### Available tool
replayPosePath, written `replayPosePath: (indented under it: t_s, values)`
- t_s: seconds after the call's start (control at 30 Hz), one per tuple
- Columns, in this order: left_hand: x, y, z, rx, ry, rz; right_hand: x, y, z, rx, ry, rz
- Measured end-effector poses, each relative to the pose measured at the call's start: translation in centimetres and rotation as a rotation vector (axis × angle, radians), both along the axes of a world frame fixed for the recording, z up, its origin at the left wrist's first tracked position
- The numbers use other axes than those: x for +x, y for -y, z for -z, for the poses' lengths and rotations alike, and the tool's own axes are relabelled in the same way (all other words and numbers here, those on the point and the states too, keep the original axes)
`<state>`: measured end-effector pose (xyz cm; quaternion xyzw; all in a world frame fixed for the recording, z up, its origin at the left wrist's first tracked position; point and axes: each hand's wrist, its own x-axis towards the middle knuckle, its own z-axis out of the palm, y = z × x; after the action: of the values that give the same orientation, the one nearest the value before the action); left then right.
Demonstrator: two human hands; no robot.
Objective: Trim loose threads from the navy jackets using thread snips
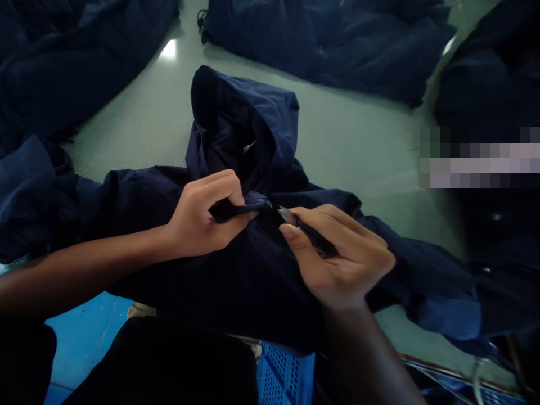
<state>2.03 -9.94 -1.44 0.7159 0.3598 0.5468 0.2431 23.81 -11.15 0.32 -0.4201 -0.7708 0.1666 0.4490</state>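
A dark navy hooded garment (248,281) lies spread across the table, its hood (270,112) pointing away from me and its sleeves out to both sides. My left hand (211,216) pinches a folded edge of the fabric near the neck opening. Close by on the right, my right hand (341,247) is closed around a small dark tool with a pale metal tip (287,214). That tip points at the fabric edge beside my left fingertips. Whether it touches the cloth is too unclear to tell.
More dark garments lie at the back left (84,73), back centre (329,45) and right (489,84) of the pale green table (358,135). Below the table edge are a blue perforated crate (287,374) and blue flooring (84,337).
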Motion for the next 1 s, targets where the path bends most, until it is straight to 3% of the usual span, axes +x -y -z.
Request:
replayPosePath:
  t_s: [0.23, 1.0]
  values:
    - [-0.18, -0.06, -0.08, -0.094, 0.033, 0.021, -0.33, 0.1, -0.18, 0.001, 0.038, -0.032]
    - [-0.05, -0.04, 0.05, -0.004, 0.013, 0.042, -0.55, 0.15, -0.23, -0.009, 0.077, -0.01]
